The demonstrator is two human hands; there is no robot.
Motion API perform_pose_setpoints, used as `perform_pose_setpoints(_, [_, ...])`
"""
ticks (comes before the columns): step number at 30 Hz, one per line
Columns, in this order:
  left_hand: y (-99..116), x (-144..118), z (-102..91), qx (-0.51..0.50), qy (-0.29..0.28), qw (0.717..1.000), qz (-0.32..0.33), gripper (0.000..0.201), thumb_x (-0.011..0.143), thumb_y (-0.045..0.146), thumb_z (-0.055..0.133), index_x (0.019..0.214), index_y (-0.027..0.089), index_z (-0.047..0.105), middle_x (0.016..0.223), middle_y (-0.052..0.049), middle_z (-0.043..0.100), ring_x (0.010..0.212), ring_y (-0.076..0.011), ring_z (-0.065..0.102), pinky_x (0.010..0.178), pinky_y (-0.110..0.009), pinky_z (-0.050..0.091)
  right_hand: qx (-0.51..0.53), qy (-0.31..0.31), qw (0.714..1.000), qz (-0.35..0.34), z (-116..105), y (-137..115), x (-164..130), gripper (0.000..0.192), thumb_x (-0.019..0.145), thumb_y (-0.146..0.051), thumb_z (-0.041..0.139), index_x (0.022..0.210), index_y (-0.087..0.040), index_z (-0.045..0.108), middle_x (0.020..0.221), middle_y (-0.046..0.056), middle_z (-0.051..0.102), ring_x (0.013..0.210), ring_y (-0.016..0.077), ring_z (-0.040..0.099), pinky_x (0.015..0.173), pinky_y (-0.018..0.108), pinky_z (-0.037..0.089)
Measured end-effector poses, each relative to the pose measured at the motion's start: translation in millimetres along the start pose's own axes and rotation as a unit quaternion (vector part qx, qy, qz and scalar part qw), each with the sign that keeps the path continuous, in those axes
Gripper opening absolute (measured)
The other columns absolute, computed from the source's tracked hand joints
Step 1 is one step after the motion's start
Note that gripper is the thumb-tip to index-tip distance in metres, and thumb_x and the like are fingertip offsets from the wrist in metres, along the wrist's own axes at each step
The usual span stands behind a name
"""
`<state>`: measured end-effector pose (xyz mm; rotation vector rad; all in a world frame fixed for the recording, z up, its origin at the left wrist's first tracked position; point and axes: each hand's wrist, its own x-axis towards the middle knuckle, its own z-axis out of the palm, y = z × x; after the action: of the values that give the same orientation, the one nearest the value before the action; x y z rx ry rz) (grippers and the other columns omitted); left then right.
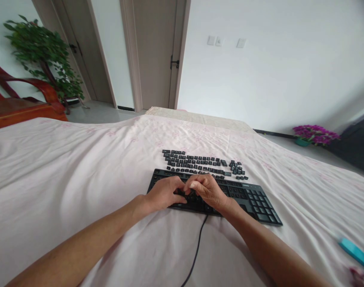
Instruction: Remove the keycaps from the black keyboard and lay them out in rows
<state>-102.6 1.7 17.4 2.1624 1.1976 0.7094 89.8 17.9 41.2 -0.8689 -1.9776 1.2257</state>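
- We see the soft, wrinkled bedsheet [80,167] under everything at the left; we judge it a poor base, since pressing down could make the keyboard [253,197] rock or slide.
- Our left hand [164,193] rests palm-down on the left-middle of the keyboard, forearm coming in from the lower left, fingers curled toward the centre. It seems to pinch something small and dark there, but we cannot tell for sure what it grips.
- Between the two hands the fingertips meet over one spot of the keyboard. A keycap there could, we think, spring loose and drop into the folds of the sheet if pulled or pressed at a tilt.
- The cable [196,251] runs from the keyboard's near edge toward us between our forearms; a wrist snagging it could tug the board off line.
- Just beyond the keyboard lie rows of loose keycaps [199,162], set out in order on the sheet. A nudge of the board or a pull on the cloth would likely scramble them.
- Our right hand [208,191] arches over the middle of the keyboard, knuckles raised, thumb and fingers bent inward and nearly closed; what it holds is hidden.
- The teal tool [355,251] lies well apart at the far right.
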Motion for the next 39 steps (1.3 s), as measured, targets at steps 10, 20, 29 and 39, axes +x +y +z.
perform_pose_setpoints(10, [-4, -3, 9.2, -0.017, 0.014, 1.000, -0.004, 0.016, 0.078, 0.037, 0.069, 0.071, 0.022, 0.067, 0.074, 0.004, 0.063, 0.071, -0.0144, 0.058, 0.061, -0.024, 0.036, -0.162, -0.041, 0.979, -0.117, 12, 13, -1, 0.053, 0.095, -0.057, 0.042, 0.070, -0.020, 0.070, 0.074, 0.005, 0.069, 0.069, 0.0152, 0.064, 0.069, 0.026, 0.049])
perform_pose_setpoints(20, [-3, -4, 14.3, 0.021, 0.032, 0.999, 0.011, 0.020, 0.079, 0.041, 0.069, 0.072, 0.023, 0.070, 0.076, 0.002, 0.062, 0.070, -0.0142, 0.057, 0.061, -0.025, 0.034, -0.157, 0.068, 0.960, -0.220, 25, 25, -8, 0.054, 0.100, -0.049, 0.031, 0.062, -0.021, 0.057, 0.058, 0.003, 0.061, 0.056, 0.0138, 0.056, 0.061, 0.026, 0.044])
perform_pose_setpoints(29, [2, -6, 9.6, 0.018, 0.027, 0.999, 0.000, 0.019, 0.082, 0.040, 0.065, 0.078, 0.022, 0.070, 0.078, 0.002, 0.065, 0.072, -0.0136, 0.058, 0.062, -0.024, 0.036, -0.192, 0.118, 0.931, -0.288, 27, 19, -13, 0.049, 0.102, -0.043, 0.029, 0.065, -0.021, 0.054, 0.056, 0.002, 0.058, 0.055, 0.0139, 0.056, 0.058, 0.027, 0.043])
perform_pose_setpoints(39, [2, -7, 9.6, -0.047, 0.071, 0.993, -0.080, 0.016, 0.083, 0.037, 0.060, 0.083, 0.023, 0.068, 0.077, 0.005, 0.071, 0.072, -0.0143, 0.063, 0.065, -0.024, 0.041, -0.372, 0.100, 0.844, -0.373, 22, -5, -8, 0.044, 0.101, -0.048, 0.032, 0.100, -0.021, 0.067, 0.075, 0.003, 0.068, 0.076, 0.0156, 0.061, 0.071, 0.030, 0.043])
